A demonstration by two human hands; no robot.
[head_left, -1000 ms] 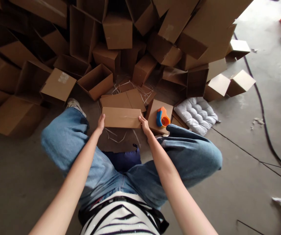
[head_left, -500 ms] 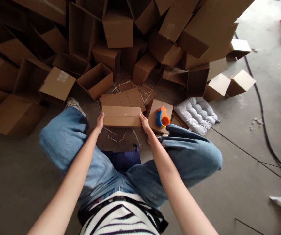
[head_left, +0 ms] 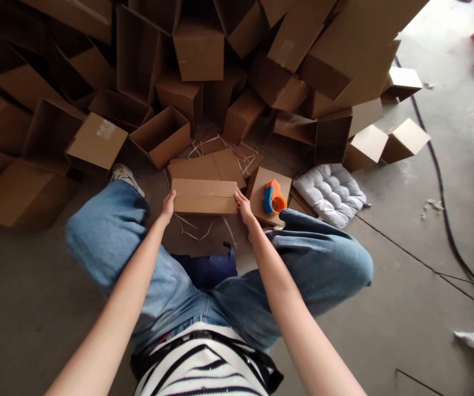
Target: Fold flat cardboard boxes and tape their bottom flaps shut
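Between my hands is a brown cardboard box (head_left: 205,197), its long side running left to right. My left hand (head_left: 169,203) grips its left end and my right hand (head_left: 243,205) its right end, with the thumbs near the upper edge. Flattened cardboard (head_left: 210,165) lies just beyond the box, with loose white straps around it. Close to my right hand, an orange and blue tape dispenser (head_left: 274,198) rests on another cardboard box (head_left: 258,186). The underside of the held box is hidden.
A large heap of cardboard boxes (head_left: 199,52) spreads across the far side. To the right lie a grey tufted cushion (head_left: 331,193) and a black cable (head_left: 441,187) on the concrete floor. A dark blue bundle (head_left: 210,269) sits between my legs.
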